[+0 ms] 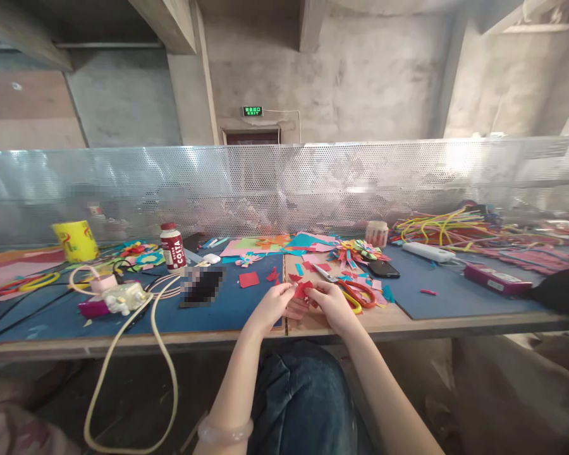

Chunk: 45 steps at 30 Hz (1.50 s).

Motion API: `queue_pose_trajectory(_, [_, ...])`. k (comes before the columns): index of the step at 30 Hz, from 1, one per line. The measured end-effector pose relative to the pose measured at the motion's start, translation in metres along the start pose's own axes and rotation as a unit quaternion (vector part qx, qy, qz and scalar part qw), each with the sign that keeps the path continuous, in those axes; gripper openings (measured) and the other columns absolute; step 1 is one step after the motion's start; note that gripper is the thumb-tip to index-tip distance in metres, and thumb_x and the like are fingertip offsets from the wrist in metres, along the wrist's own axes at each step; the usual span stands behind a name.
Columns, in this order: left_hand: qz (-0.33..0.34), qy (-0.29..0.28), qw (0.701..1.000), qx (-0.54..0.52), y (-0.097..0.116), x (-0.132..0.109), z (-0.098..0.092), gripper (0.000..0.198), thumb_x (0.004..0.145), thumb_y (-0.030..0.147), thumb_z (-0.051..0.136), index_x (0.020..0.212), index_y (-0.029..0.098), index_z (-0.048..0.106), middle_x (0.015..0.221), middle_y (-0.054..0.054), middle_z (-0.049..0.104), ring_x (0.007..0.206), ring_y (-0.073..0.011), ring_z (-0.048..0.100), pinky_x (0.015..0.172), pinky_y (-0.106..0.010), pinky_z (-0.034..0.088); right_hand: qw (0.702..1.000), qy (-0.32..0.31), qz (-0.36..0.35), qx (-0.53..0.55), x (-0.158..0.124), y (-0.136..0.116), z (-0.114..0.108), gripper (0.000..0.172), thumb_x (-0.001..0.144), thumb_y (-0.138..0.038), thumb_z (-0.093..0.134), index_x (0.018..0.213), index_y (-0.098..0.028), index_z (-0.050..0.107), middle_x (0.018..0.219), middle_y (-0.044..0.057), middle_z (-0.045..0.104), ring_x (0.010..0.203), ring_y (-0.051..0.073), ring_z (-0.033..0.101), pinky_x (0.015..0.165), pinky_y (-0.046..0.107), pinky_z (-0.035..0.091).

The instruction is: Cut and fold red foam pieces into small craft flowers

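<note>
Between my two hands, just above the table's front edge, is a small red paper piece. My left hand pinches its left side, and my right hand grips its right side with thumb and fingers. The fingertips partly cover the paper, so its full shape is hidden. Beyond the hands lie red paper scraps and a flat red paper square. Scissors with orange and yellow handles rest close to my right hand, among pink and blue paper bits.
Paper flowers and a black phone lie behind the scissors. A Costa bottle, a yellow roll and a looping cable are at left. Rightward are a power strip, a purple box and colourful pipe cleaners. A perforated metal screen runs behind.
</note>
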<state>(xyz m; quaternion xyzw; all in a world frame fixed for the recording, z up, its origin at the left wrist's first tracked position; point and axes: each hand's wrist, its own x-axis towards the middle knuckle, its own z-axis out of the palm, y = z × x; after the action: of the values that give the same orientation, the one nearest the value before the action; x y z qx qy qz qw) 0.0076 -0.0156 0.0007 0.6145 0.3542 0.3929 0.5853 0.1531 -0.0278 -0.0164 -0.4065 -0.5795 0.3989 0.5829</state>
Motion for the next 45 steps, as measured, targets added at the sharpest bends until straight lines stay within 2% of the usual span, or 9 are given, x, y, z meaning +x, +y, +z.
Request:
queue_pose_trajectory(5, [0.001, -0.005, 1.0, 0.011, 0.0002, 0.0001, 0.0, 0.027, 0.079, 0.038, 0.053, 0.088, 0.014, 0.06, 0.074, -0.009, 0.068, 0.071, -0.0228, 0.066, 0.061, -0.034, 0.054, 1.0, 0.007, -0.006, -0.018, 0.0004, 0.0016, 0.0011, 0.02, 0.068, -0.033, 0.056, 0.059, -0.015, 0.055, 0.053, -0.004, 0.047, 0.05, 0.009, 0.04, 0.049, 0.022, 0.031])
queue_pose_trajectory(11, [0.004, 0.0, 1.0, 0.005, -0.0003, -0.0002, -0.0001, 0.027, 0.078, 0.038, 0.053, 0.091, 0.015, 0.06, 0.077, -0.009, 0.068, 0.07, -0.0225, 0.066, 0.06, -0.035, 0.053, 1.0, 0.009, -0.002, -0.029, 0.0006, 0.0022, 0.0019, 0.017, 0.069, -0.03, 0.055, 0.061, -0.015, 0.055, 0.054, -0.003, 0.049, 0.05, 0.009, 0.041, 0.048, 0.022, 0.031])
queue_pose_trajectory(19, [0.001, -0.006, 1.0, 0.019, -0.0002, -0.0006, -0.0004, 0.029, 0.073, 0.041, 0.06, 0.079, 0.013, 0.059, 0.073, -0.008, 0.067, 0.069, -0.023, 0.066, 0.063, -0.036, 0.053, 0.999, 0.012, -0.014, -0.048, -0.0005, 0.0012, 0.0007, 0.013, 0.067, -0.024, 0.051, 0.062, -0.015, 0.058, 0.056, -0.002, 0.051, 0.051, 0.01, 0.042, 0.049, 0.022, 0.032])
queue_pose_trajectory(35, [0.01, -0.022, 1.0, 0.018, -0.0032, 0.0006, -0.0042, 0.03, 0.074, 0.043, 0.059, 0.081, 0.014, 0.06, 0.077, -0.009, 0.068, 0.067, -0.0207, 0.066, 0.063, -0.033, 0.052, 0.997, 0.007, -0.049, -0.066, -0.0001, 0.003, 0.0005, 0.017, 0.07, -0.027, 0.053, 0.072, -0.015, 0.064, 0.061, 0.0, 0.057, 0.055, 0.011, 0.046, 0.052, 0.022, 0.035])
queue_pose_trajectory(45, [0.028, -0.001, 0.999, 0.015, -0.0034, -0.0012, -0.0043, 0.027, 0.074, 0.042, 0.06, 0.078, 0.015, 0.058, 0.075, -0.007, 0.069, 0.068, -0.0205, 0.066, 0.062, -0.031, 0.052, 0.996, 0.004, -0.055, -0.066, -0.0001, 0.0066, 0.0005, 0.019, 0.073, -0.029, 0.052, 0.076, -0.015, 0.064, 0.07, 0.002, 0.061, 0.064, 0.014, 0.052, 0.058, 0.024, 0.038])
